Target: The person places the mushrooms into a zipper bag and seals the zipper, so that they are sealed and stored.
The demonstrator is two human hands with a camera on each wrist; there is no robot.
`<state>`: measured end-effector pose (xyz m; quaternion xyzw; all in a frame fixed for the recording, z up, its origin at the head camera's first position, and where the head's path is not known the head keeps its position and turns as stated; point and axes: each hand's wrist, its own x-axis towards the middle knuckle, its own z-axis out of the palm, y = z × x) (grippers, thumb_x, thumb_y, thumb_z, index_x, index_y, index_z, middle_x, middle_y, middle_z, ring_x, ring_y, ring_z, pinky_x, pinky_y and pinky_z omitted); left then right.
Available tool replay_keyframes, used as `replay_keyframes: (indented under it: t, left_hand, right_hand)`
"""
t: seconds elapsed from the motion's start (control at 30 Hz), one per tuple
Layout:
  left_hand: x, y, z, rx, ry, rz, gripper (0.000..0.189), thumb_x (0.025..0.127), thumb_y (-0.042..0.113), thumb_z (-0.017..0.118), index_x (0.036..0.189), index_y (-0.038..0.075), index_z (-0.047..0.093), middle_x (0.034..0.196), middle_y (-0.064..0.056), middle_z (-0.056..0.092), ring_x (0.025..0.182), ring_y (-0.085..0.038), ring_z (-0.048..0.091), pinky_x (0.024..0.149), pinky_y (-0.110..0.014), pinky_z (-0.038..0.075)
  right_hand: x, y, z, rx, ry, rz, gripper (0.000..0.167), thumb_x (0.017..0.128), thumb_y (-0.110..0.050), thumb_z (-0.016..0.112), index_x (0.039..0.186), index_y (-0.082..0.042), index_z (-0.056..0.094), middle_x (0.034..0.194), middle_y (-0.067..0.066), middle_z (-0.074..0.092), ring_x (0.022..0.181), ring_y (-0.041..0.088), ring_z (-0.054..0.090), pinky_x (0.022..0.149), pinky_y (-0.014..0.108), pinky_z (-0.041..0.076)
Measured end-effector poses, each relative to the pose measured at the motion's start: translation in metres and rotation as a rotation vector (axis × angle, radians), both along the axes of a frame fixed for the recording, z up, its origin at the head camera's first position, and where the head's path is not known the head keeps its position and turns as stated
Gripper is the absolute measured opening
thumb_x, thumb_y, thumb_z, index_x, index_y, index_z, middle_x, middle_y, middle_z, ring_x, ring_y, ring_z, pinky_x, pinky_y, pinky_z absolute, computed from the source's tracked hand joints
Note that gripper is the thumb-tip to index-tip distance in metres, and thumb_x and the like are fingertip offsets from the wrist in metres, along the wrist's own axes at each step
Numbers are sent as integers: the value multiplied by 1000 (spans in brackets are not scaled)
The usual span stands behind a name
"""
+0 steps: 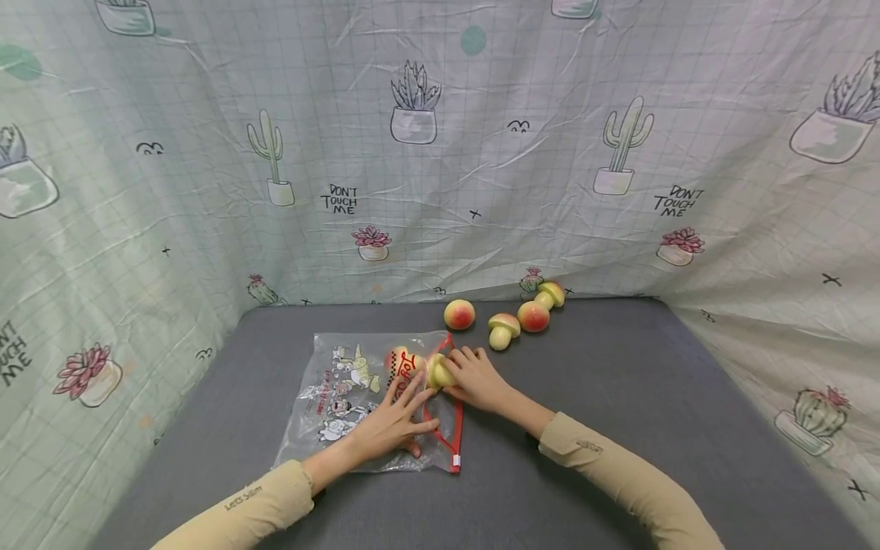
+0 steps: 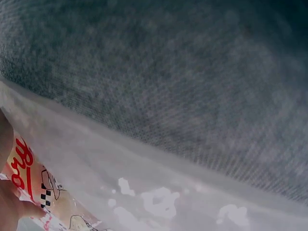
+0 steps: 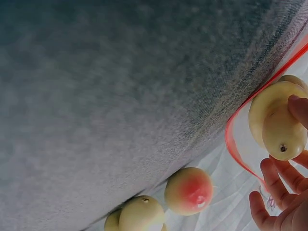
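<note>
A clear plastic zip bag (image 1: pixel 299 428) with printed cartoon figures and a red zip edge (image 1: pixel 458 428) lies flat, its mouth towards the right. My left hand (image 1: pixel 386 425) rests on the bag near the mouth, fingers spread. At that mouth my right hand (image 1: pixel 481 382) holds a yellow toy mushroom (image 1: pixel 438 371), its pale stem (image 3: pixel 284 134) facing the right wrist camera. Beneath the printed red lettering, a red-and-yellow thing (image 1: pixel 396 359) shows inside the bag. The left wrist view catches only part of the left fingers (image 2: pixel 7 207) against the bag.
Behind the right hand lie a toy mushroom (image 1: pixel 504 331), a second mushroom (image 1: pixel 552 294) and two red-and-yellow round pieces, one at centre (image 1: pixel 459 314) and one beside the mushrooms (image 1: pixel 533 316). A printed cloth (image 1: pixel 474 252) hangs behind the grey table (image 1: pixel 619 397).
</note>
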<state>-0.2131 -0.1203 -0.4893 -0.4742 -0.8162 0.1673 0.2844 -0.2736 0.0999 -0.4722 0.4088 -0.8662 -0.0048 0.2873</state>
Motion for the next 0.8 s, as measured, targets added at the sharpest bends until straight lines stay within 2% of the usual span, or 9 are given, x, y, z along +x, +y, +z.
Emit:
replay_keyframes:
  t: [0.3,0.63,0.8]
  left_hand:
    - [2,0,0,13,7,-4,57,67,68,46,116,39,52,132,-12,42,125,-43,34,91,-59,37]
    - [2,0,0,9,6,5,57,69,67,46,118,39,51,133,-13,41,126,-42,34,91,-58,37]
    - [2,0,0,29,2,-1,62,67,67,47,122,37,48,130,-11,42,125,-41,35,92,-58,36]
  right_hand:
    - [-1,-2,0,26,0,-5,49,75,-42,66,112,-12,56,99,1,55,86,17,48,72,35,39]
    - [4,11,5,-11,-9,75,44,77,-30,66,114,-10,55,101,1,60,85,17,50,68,32,38]
    - [6,19,7,-12,-54,100,41,75,-25,68,112,-11,56,104,0,62,86,16,50,67,31,37]
